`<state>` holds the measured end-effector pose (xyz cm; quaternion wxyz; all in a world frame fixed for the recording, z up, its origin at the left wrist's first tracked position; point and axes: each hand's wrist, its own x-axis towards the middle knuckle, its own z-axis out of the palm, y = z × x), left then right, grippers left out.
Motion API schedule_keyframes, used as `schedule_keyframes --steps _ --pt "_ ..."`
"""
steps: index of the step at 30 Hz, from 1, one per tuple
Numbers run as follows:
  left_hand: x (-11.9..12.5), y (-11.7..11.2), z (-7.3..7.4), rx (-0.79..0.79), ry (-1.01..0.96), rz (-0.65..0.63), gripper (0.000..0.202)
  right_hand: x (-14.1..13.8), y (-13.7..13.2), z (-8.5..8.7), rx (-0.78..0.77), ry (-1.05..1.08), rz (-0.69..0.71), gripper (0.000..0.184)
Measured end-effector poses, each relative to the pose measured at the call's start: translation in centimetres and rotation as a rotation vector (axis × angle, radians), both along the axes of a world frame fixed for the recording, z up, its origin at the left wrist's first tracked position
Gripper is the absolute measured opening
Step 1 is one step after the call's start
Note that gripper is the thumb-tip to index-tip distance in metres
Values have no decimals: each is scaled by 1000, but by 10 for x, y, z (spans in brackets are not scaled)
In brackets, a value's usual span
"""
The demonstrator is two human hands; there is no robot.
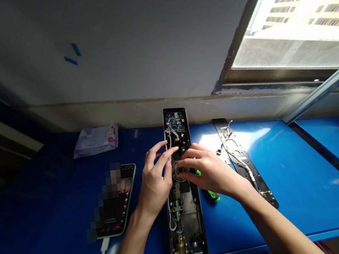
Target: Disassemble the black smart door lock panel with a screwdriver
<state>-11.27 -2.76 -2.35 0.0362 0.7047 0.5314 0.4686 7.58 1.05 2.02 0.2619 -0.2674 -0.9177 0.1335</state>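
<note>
A long, narrow black lock housing point(193, 219) lies open on the blue table, its far end toward the wall. Inside it are a green-blue circuit board point(173, 122), a brass cylinder point(181, 249) at the near end and white wires. My left hand point(158, 171) rests at the housing's left side, fingers stretched and apart over its upper middle. My right hand point(208, 165) reaches in from the right, thumb and fingertips closing around a coiled white wire point(179, 178) at mid-housing. The fingers partly hide what lies beneath them.
Right of the housing lies a black perforated plate point(245, 163) with a wrapped cable. A green-and-black tool point(214, 195) sits partly under my right hand. On the left are a phone point(126, 202) with a white charging cable point(102, 250) and a packet of wipes point(97, 141). A metal frame point(322, 87) slants at right.
</note>
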Motion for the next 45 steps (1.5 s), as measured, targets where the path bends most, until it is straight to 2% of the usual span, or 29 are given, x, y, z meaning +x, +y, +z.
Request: schedule_keyframes --steps 4,7,11,14,18,22,25,29,34,45 --pt "1 1 3 49 52 12 31 -2 -2 -1 56 29 6 10" --pt "5 4 13 97 78 16 31 6 -4 5 80 96 -10 13" --pt "19 7 31 121 80 -36 30 34 -2 12 54 173 -117 13" --pt "35 12 39 84 114 -156 28 65 5 13 2 169 -241 13" --pt "56 21 41 -62 333 -339 27 104 17 -1 -96 39 -361 12" --pt "72 27 38 -154 532 -409 27 126 26 -26 -196 -141 -433 20" --pt "78 29 33 -194 585 -404 27 129 29 -42 -239 -233 -446 24" --pt "79 30 30 -225 633 -384 27 127 32 -52 -261 -292 -460 26" --pt "78 30 30 -235 635 -383 27 127 33 -54 -252 -294 -448 28" --pt "78 30 27 -152 636 -377 27 129 34 -56 -232 -256 -405 28"
